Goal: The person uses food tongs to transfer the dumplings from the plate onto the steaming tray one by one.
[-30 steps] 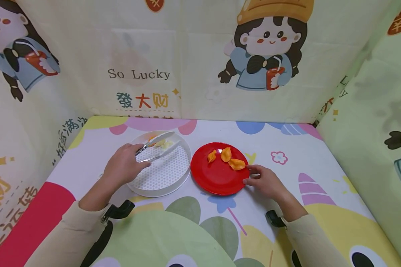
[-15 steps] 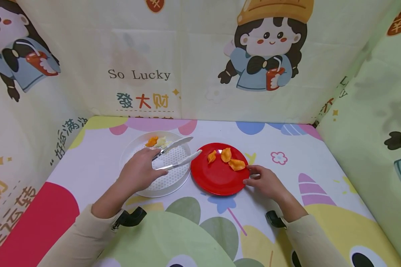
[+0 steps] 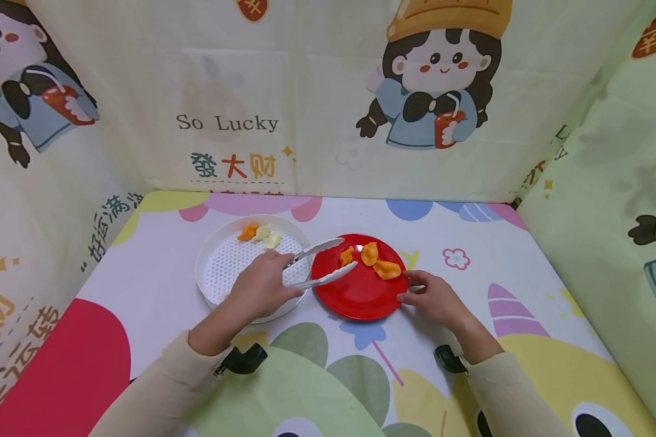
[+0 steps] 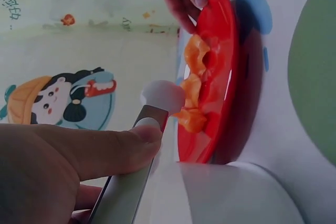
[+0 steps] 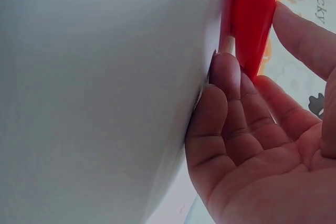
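Note:
My left hand (image 3: 261, 288) grips white-tipped tongs (image 3: 328, 276), the arms spread apart. Their tips hang over the left part of the red plate (image 3: 355, 303), on either side of an orange dumpling-shaped piece (image 3: 347, 256); no contact can be made out. Two more orange dumplings (image 3: 387, 269) lie on the plate. At its right rim, my right hand (image 3: 432, 297) holds the edge, with the thumb (image 5: 294, 30) at the rim and the fingers (image 5: 226, 72) beneath. Left of the plate, a white perforated tray (image 3: 218, 267) bears an orange dumpling (image 3: 248, 232) and two pale ones (image 3: 272, 240).
A patterned cloth (image 3: 459, 237) covers the table. Printed sheets (image 3: 328, 109) stand up behind it and along both sides. The white tray and red plate lie side by side, very close together.
My left hand has carried the spread tongs from above the pale dumplings in the tray rightward to the red plate. My right hand stays at the plate's rim, and the dumplings on the plate are unmoved.

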### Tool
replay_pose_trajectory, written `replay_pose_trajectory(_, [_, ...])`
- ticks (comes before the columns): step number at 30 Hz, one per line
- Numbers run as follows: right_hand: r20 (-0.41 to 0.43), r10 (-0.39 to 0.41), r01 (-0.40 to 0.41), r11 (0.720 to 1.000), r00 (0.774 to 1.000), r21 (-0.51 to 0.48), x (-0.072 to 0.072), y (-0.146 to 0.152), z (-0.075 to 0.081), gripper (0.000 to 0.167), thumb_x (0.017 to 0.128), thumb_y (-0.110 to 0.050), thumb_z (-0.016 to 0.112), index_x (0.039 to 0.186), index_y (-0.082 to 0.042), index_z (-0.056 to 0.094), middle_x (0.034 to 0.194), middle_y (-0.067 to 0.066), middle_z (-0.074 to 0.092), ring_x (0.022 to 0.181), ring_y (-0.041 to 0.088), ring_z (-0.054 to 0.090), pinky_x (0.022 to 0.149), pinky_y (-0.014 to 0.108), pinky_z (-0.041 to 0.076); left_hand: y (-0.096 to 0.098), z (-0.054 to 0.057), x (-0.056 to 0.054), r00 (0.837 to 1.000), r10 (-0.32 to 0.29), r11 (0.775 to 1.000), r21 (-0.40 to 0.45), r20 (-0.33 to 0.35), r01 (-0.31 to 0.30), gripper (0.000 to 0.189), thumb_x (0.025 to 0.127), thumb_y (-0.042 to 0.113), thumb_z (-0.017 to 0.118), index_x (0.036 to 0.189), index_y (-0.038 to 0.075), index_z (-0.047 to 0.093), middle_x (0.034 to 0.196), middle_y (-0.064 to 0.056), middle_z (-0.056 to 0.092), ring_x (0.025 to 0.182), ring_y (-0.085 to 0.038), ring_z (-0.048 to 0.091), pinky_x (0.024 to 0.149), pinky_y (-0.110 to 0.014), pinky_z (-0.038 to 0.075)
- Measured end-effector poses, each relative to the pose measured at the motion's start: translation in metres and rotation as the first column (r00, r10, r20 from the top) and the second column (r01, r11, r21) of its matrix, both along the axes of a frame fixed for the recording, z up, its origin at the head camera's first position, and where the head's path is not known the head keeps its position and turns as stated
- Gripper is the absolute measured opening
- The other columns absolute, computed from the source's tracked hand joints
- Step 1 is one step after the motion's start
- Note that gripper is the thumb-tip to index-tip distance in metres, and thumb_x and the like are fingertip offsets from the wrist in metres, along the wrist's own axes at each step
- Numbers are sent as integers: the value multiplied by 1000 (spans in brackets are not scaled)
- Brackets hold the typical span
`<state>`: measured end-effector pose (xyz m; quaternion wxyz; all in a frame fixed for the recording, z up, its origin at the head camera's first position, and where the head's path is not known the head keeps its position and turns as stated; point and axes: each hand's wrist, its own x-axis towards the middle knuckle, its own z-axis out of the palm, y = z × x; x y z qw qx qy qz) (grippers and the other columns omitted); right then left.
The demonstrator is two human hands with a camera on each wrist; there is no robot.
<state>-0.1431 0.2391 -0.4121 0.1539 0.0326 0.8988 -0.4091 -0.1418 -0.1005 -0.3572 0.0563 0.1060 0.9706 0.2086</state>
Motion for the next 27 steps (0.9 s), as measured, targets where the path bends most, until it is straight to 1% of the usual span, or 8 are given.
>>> replay_pose_trajectory(5, [0, -5, 5, 1000, 1000, -5, 2, 0, 0, 74, 85, -26, 80, 146, -3, 47, 138, 20, 53, 118, 38, 54, 80, 39, 59, 8, -6, -1, 1000, 9, 1000, -5, 3, -9, 73, 75, 31, 89, 137, 6, 59, 121, -14, 61, 104, -27, 56, 70, -40, 60])
replay_pose_trajectory(11, [3, -5, 5, 1000, 1000, -2, 2, 0, 1, 73, 85, -26, 80, 146, -3, 46, 137, 21, 53, 118, 38, 54, 79, 39, 59, 14, -11, -3, 1000, -3, 999, -36, -26, 2, 72, 76, 32, 88, 136, 4, 60, 126, -16, 60, 109, -29, 57, 72, -41, 60])
replay_pose_trajectory(17, [6, -6, 6, 1000, 1000, -3, 1, 0, 0, 74, 85, -26, 80, 146, -3, 45, 138, 21, 52, 119, 39, 54, 80, 39, 59, 21, -14, -6, 999, -10, 997, -76, -47, 7, 71, 77, 32, 88, 136, 3, 60, 127, -16, 60, 111, -29, 57, 73, -40, 60])
replay_pose_trajectory(22, [2, -9, 9, 1000, 1000, 2, 1, 0, -1, 75, 85, -28, 80, 147, -4, 45, 139, 21, 52, 119, 39, 54, 80, 39, 59, 25, -15, -7, 998, -2, 996, -87, -63, -4, 71, 75, 31, 89, 134, 4, 62, 124, -16, 61, 107, -28, 58, 71, -39, 60])
replay_pose_trajectory(27, [-2, -4, 4, 1000, 1000, 6, 1, 0, 0, 75, 85, -28, 80, 147, -4, 45, 139, 21, 52, 120, 39, 54, 80, 39, 59, 27, -15, -8, 996, -10, 994, -112, -87, 0, 63, 77, 29, 88, 130, 3, 64, 115, -14, 62, 97, -25, 57, 67, -36, 59])
